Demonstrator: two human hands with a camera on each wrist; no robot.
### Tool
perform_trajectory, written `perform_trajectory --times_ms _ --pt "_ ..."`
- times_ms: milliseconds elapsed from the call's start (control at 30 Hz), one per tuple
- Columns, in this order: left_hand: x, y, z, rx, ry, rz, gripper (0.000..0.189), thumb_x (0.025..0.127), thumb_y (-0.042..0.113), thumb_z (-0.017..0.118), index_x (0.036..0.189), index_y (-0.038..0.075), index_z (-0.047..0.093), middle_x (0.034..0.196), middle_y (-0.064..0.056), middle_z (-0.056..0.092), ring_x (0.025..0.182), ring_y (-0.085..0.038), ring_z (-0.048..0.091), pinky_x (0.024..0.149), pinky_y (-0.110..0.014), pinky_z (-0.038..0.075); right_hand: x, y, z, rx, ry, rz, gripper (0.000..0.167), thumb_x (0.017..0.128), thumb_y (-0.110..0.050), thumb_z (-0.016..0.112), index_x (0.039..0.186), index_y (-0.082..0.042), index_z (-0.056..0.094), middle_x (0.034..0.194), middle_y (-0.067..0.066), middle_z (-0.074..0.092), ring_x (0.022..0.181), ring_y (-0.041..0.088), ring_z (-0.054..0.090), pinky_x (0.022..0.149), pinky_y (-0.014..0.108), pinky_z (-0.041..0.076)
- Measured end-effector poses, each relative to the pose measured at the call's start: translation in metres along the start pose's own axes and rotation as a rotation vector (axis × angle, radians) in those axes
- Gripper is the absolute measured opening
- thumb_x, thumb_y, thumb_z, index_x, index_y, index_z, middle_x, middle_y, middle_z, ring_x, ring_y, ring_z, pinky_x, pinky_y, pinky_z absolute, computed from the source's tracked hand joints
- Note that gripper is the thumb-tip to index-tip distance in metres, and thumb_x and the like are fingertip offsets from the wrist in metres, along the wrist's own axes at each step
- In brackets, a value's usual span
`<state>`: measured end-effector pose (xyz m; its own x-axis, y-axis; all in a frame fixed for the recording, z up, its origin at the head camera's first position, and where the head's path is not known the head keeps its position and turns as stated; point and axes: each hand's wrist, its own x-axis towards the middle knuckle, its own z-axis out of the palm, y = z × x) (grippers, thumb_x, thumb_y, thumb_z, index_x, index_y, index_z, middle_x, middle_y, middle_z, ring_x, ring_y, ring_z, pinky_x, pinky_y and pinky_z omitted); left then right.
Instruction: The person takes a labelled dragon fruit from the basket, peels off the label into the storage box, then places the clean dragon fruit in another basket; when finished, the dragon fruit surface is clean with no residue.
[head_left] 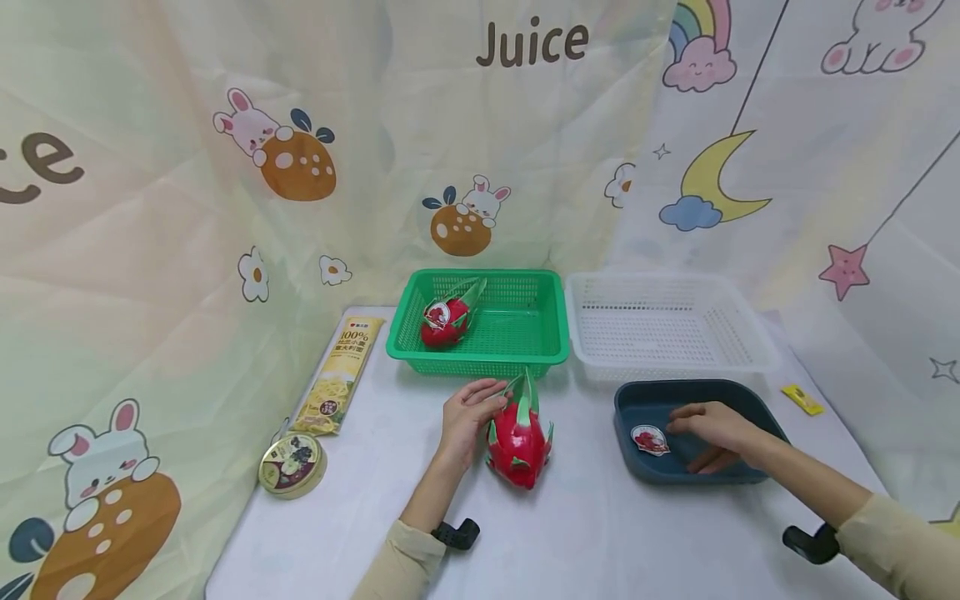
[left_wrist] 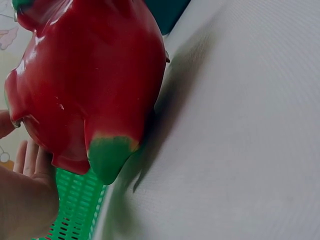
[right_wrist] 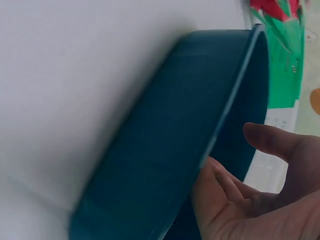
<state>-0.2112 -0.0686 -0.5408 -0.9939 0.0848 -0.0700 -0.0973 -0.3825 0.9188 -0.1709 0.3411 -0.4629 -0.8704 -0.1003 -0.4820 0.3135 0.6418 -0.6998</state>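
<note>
A red dragon fruit [head_left: 519, 443] with green leaf tips lies on the white table, its leafy end towards the green basket [head_left: 551, 357]. My left hand [head_left: 468, 417] is at its upper left side, fingers loosely extended by the leaves; in the left wrist view the fruit hides part of that hand. Over the dark blue tray [head_left: 637, 477], my right hand [head_left: 716, 433] reaches inside with thumb and fingers apart and nothing between them. Beside its fingertips, a small round sticker [head_left: 650, 440] with a red picture lies in the tray.
Another dragon fruit [head_left: 444, 335] bearing a similar sticker sits in the green basket. A white basket [head_left: 667, 367] stands right of it. At the left edge are a yellow pasta packet [head_left: 341, 375] and a round tin [head_left: 292, 465]. A small yellow packet [head_left: 802, 399] lies far right.
</note>
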Motion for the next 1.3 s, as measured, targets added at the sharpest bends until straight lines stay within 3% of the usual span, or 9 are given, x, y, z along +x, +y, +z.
perform_trajectory --times_ms 200,367,633,867,1067,1300 --pt "-0.001 -0.001 -0.001 0.003 0.0 -0.014 0.051 0.093 0.003 0.076 0.139 -0.006 0.055 0.133 -0.019 0.069 0.114 -0.029 0.073 0.084 -0.025 0.061 -0.002 -0.003 -0.004 0.104 0.036 -0.037 0.052 0.106 -0.027 0.059 0.14 0.012 0.054 0.129 0.029 0.067 0.089 0.034 0.077 0.074 0.047 0.065" --pt "0.001 0.0 -0.002 0.002 -0.001 -0.009 0.051 0.093 0.004 0.076 0.139 -0.006 0.055 0.134 -0.02 0.069 0.115 -0.029 0.072 0.085 -0.026 0.061 -0.004 -0.018 -0.002 0.233 0.098 -0.12 0.047 0.107 -0.022 0.06 0.137 0.014 0.056 0.113 0.02 0.076 0.094 0.029 0.078 0.082 0.045 0.064" --pt "0.001 0.001 0.0 -0.015 0.004 0.003 0.052 0.093 0.002 0.076 0.139 -0.008 0.056 0.132 -0.02 0.07 0.113 -0.029 0.073 0.089 -0.029 0.061 -0.013 -0.048 0.014 0.301 0.067 -0.241 0.049 0.105 -0.024 0.064 0.138 0.011 0.057 0.113 0.013 0.077 0.1 0.029 0.077 0.087 0.044 0.063" --pt "0.001 -0.001 0.001 -0.031 -0.005 0.015 0.048 0.094 0.001 0.075 0.137 -0.008 0.057 0.133 -0.023 0.068 0.116 -0.034 0.071 0.088 -0.029 0.061 -0.019 -0.07 0.032 0.322 0.031 -0.302 0.049 0.104 -0.024 0.066 0.137 0.011 0.058 0.119 0.021 0.074 0.104 0.035 0.075 0.086 0.046 0.063" --pt "0.0 0.0 0.002 -0.027 -0.02 0.029 0.046 0.094 0.001 0.075 0.136 -0.006 0.058 0.133 -0.024 0.067 0.114 -0.032 0.072 0.089 -0.029 0.061 -0.011 -0.078 0.057 0.377 -0.027 -0.321 0.046 0.104 -0.022 0.066 0.136 0.01 0.058 0.115 0.016 0.075 0.103 0.04 0.075 0.089 0.05 0.061" --pt "0.0 0.001 0.002 -0.016 -0.012 0.037 0.047 0.094 0.0 0.075 0.136 -0.008 0.057 0.131 -0.023 0.069 0.116 -0.035 0.071 0.087 -0.028 0.061 0.001 -0.081 0.088 0.419 -0.091 -0.333 0.043 0.105 -0.021 0.063 0.135 0.009 0.058 0.119 0.018 0.073 0.107 0.045 0.072 0.089 0.052 0.061"
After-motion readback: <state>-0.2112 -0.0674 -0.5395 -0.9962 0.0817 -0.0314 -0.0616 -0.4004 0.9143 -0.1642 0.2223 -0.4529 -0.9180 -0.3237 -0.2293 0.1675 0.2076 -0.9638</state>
